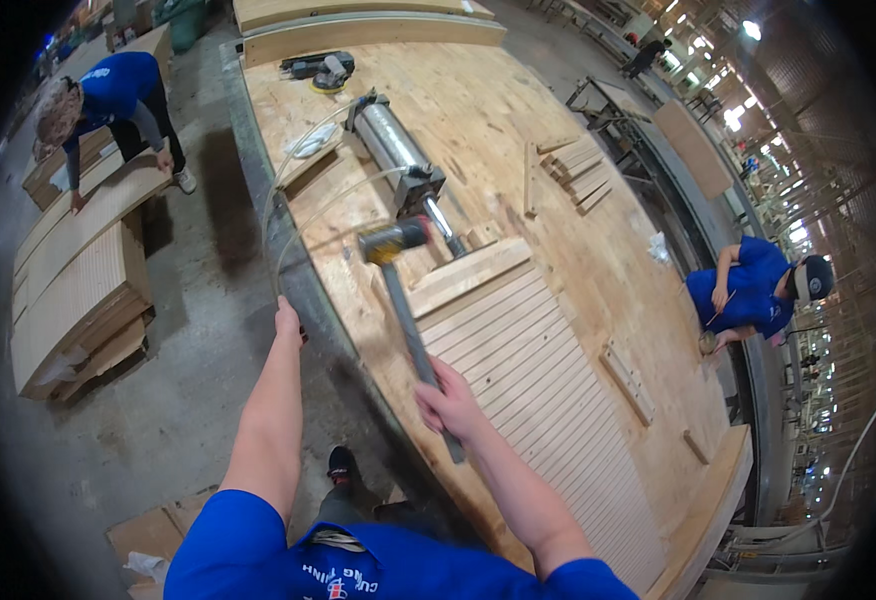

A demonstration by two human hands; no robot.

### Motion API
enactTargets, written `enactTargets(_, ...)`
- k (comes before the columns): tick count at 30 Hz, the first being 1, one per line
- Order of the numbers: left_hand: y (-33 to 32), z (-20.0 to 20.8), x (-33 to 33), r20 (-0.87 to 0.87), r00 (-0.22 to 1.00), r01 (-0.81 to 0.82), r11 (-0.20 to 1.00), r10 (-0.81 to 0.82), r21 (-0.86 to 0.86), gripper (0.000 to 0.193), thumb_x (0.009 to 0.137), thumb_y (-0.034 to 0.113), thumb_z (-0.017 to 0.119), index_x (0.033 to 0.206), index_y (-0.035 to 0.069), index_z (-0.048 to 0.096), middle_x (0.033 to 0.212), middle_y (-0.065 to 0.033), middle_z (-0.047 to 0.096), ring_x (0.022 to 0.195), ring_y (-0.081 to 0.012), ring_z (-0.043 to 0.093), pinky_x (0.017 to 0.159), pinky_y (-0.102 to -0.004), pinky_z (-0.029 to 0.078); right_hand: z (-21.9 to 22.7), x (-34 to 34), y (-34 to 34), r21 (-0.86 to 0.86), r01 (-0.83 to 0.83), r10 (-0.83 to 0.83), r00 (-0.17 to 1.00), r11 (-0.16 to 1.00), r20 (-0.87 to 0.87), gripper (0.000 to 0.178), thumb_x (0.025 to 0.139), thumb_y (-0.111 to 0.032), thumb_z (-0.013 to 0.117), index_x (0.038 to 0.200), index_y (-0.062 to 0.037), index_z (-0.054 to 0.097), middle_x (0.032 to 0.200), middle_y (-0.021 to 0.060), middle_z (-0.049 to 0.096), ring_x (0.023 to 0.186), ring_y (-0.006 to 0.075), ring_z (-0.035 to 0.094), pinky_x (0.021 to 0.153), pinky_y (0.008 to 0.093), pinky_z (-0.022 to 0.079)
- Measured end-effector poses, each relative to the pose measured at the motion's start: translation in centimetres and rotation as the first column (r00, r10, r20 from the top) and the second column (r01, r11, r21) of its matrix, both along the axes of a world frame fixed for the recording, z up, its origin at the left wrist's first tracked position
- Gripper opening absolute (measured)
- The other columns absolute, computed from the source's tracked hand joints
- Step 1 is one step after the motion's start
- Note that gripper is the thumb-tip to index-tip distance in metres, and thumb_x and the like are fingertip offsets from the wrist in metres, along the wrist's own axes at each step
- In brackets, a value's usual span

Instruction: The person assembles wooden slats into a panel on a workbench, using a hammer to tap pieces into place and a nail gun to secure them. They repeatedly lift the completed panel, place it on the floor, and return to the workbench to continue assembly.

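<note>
My right hand (450, 400) is wrapped round the grey handle of a mallet (405, 310). Its black head with a yellow band and a reddish end hangs over the near end of a metal cylinder (393, 145). The cylinder's rod points at a wooden block (473, 278), which lies against the end of a grooved wooden panel (548, 390). Beyond the table's left edge, my left hand (289, 320) is closed at the lower end of thin pale hoses (270, 210) that lead from the cylinder. A bit of something dark shows beside its fingers; what it is stays hidden.
On the wooden worktable (478, 110) lie a power sander (328, 72), a stack of wood strips (578, 172) and a drilled strip (626, 382). A wooden rail (703, 515) runs along its near right end. One person bends over stacked panels (83, 290); another stands at the right.
</note>
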State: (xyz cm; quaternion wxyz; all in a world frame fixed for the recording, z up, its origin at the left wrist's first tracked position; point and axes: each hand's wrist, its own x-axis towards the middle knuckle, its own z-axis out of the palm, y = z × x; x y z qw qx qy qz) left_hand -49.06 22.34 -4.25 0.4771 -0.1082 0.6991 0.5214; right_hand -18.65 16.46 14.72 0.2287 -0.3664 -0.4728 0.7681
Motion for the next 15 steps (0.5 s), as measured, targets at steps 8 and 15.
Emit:
enactTargets(8,5.2,3.8,4.1,-0.293,0.927,0.041,0.838,-0.235,-0.545,0.069,0.091,0.048,0.017,0.113,-0.005,0.055,0.12,-0.0196,0.053,0.113,-0.0343,0.048,0.097,-0.044,0.036,9.8,11.0,11.5,0.347,-0.084,-0.132,0.821,0.934,0.555,0.047,0.085,-0.011,0.056,0.13,-0.0144,0.042,0.078,0.0045,0.056,0.063,0.0083,0.049,0.06,0.0238,0.044)
enactTargets(15,6.3,4.7,3.7,-0.336,0.906,-0.051,0.721,-0.258,-0.691,0.06,0.091,0.043,0.017,0.107,0.005,0.061,0.111,-0.0167,0.059,0.103,-0.0369,0.054,0.088,-0.0459,0.042,15.5,6.7,26.0,0.153,-0.681,-0.072,0.146,0.716,0.987,0.038,0.088,-0.02,0.051,0.126,-0.0231,0.049,0.083,0.0118,0.06,0.071,0.0194,0.055,0.069,0.0332,0.045)
